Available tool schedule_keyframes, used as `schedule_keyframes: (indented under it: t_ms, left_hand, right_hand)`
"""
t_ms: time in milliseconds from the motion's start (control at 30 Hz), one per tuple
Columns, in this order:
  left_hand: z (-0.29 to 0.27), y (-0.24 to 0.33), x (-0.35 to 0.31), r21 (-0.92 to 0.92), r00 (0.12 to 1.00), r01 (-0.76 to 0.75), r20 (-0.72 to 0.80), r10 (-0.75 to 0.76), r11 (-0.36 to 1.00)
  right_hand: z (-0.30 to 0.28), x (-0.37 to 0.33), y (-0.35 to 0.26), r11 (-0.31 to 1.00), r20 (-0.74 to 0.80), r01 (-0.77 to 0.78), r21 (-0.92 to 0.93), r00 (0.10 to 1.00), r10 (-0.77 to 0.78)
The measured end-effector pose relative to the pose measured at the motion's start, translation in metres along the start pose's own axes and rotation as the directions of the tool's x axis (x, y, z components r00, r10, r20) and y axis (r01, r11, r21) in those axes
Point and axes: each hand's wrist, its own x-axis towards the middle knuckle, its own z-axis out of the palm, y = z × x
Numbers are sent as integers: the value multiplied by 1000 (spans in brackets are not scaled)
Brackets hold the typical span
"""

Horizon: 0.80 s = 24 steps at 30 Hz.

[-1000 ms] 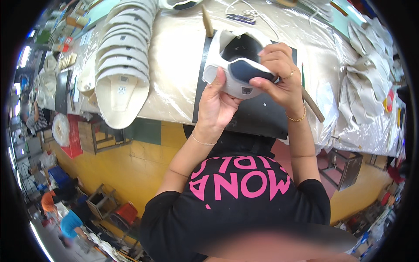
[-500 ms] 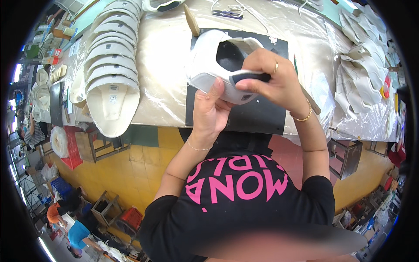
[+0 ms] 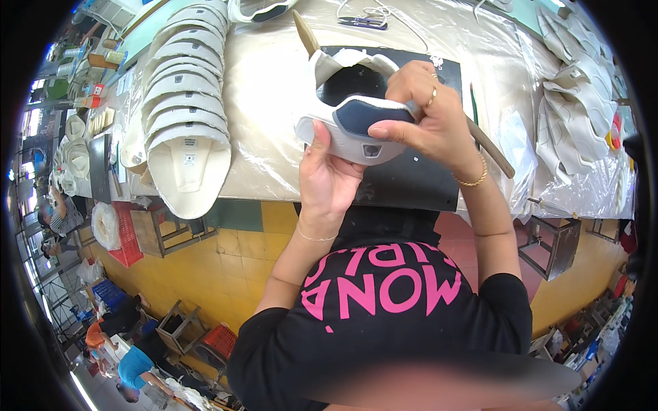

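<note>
Above the black mat [image 3: 406, 190] I hold a white shoe upper [image 3: 348, 145] tilted, its dark opening facing up and its dark blue heel lining showing at the collar. My left hand [image 3: 327, 179] grips the upper from below, thumb pressed on its outer side and fingers under it. My right hand [image 3: 433, 122] pinches the heel collar, thumb on the blue lining and fingers curled over the edge. What lies under the right fingers is hidden. A wooden-handled tool [image 3: 493, 151] lies beside my right wrist, and another wooden handle [image 3: 305, 33] sticks out past the mat's far left corner.
On the left stands a long nested row of cream uppers [image 3: 192, 171]; loose white uppers [image 3: 572, 130] pile up at the right. Purple-handled snips [image 3: 362, 23] and white cord lie at the back. Plastic sheeting [image 3: 264, 137] covers the table. Wooden stools [image 3: 548, 246] stand below it.
The upper has been tipped so its heel and blue lining face me more. My right thumb now sits on the lining, while both hands keep their hold. The whole view has shifted slightly.
</note>
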Motion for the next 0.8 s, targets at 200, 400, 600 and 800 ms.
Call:
schedule_keyframes:
  t_ms: [200, 400, 600, 800]
  left_hand:
    - [-1, 4, -6, -82, 999, 22, -23, -24, 996]
    - [-2, -2, -4, -140, 996, 84, 3, -84, 987]
    - [-12, 3, -7, -250, 988, 145, 86, -127, 957]
    - [-37, 26, -7, 243, 948, -121, 316, 40, 962]
  right_hand:
    - [9, 3, 5, 996, -108, 86, -6, 990, -86]
    - [0, 0, 10, 989, -73, 150, -2, 986, -150]
    - [9, 13, -3, 952, -191, 277, 129, 949, -251]
    - [-31, 64, -35, 950, -368, 190, 248, 926, -89]
